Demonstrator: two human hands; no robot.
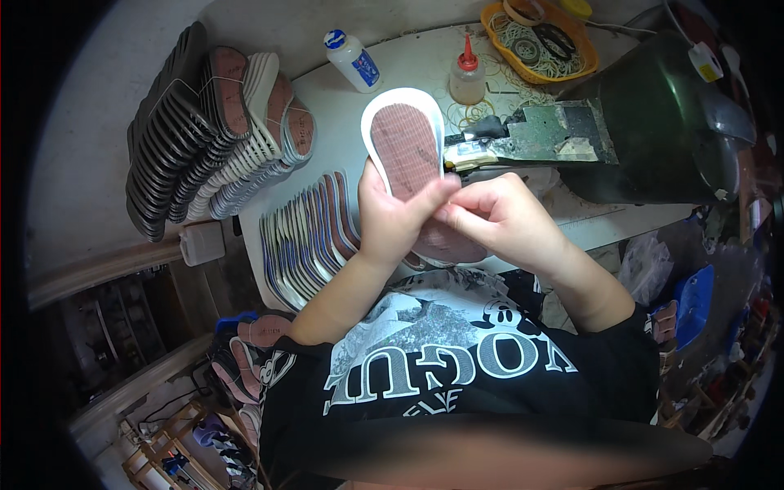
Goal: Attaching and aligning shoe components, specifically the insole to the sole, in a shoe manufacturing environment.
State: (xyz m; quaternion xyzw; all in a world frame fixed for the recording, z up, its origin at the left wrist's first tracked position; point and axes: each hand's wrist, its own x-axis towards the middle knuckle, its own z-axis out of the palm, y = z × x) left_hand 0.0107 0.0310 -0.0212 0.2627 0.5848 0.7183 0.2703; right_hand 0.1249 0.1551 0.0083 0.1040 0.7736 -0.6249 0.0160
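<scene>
A shoe insole (406, 147) with a reddish-brown ribbed face and a wide white rim stands up in front of me. My left hand (392, 208) is wrapped around its middle, thumb across the face. Close beside that thumb, my right hand (500, 214) makes a pinch at the insole's right edge; what lies between its fingertips is too small to make out. The lower part of the insole (447, 245) shows beneath my hands, near the table's front edge.
Rows of insoles (306, 233) stand on the white table to the left, with bundled stacks (192, 131) behind. Farther back are a white bottle (354, 61), a red-tipped squeeze bottle (468, 77) and a yellow basket (539, 45) of rubber bands. A dark green machine (653, 122) fills the right.
</scene>
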